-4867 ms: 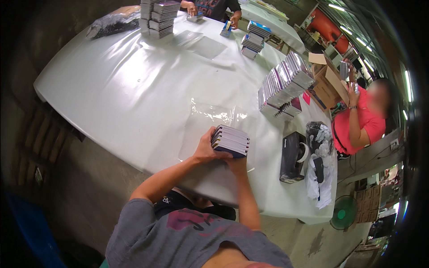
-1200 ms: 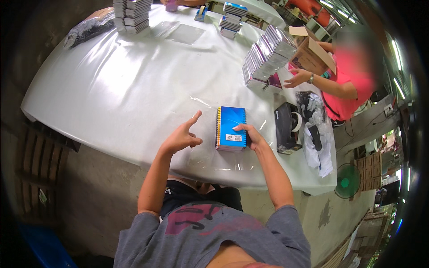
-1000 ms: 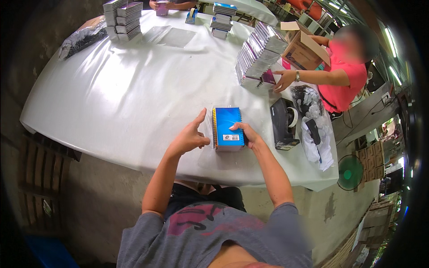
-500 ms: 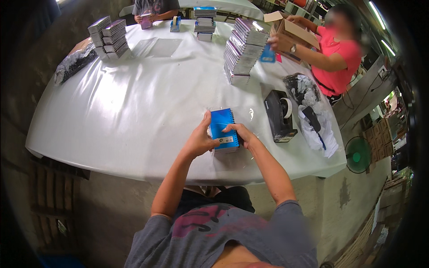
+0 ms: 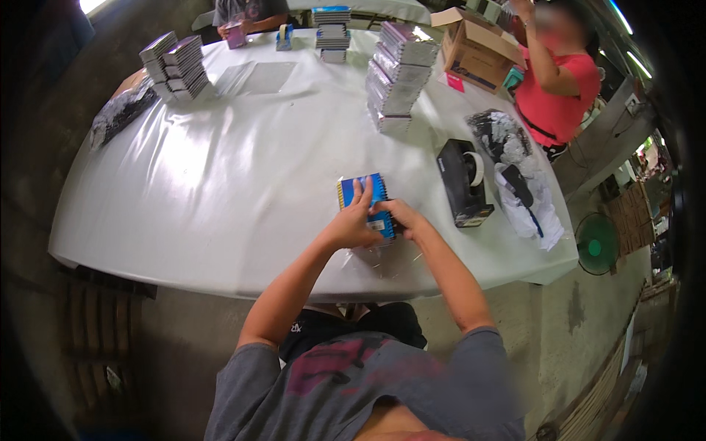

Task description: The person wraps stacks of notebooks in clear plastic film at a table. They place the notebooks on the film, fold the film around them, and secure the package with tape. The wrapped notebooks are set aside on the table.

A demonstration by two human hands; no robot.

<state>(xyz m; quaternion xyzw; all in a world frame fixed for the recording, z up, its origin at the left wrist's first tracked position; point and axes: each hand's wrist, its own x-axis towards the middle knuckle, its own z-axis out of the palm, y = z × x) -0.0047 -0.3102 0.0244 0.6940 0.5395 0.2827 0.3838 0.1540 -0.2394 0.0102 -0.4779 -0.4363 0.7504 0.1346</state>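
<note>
A small blue spiral notebook point(image 5: 377, 184) in clear plastic lies near the table's front edge. My left hand point(image 5: 350, 226) is spread over its cover, fingers stretched out toward the far end. My right hand point(image 5: 404, 216) grips the notebook's right side beside the coil, the thumb over the cover and the other fingers partly hidden. Clear film point(image 5: 375, 257) sticks out at the near end. To the right stands a black tape dispenser point(image 5: 462, 184) with a roll of tape.
A tall stack of wrapped notebooks point(image 5: 397, 77) stands beyond; more stacks point(image 5: 176, 66) are far left, with another pile point(image 5: 332, 33) at the back. A cardboard box point(image 5: 482, 55), a person in pink point(image 5: 566, 95) and crumpled plastic bags point(image 5: 529, 206) occupy the right. Another person's hands point(image 5: 234, 28) are far off.
My left hand has shifted from the notebook's left edge onto its cover. The person in pink has raised their hands away from the box, and the blue item they held is gone from view.
</note>
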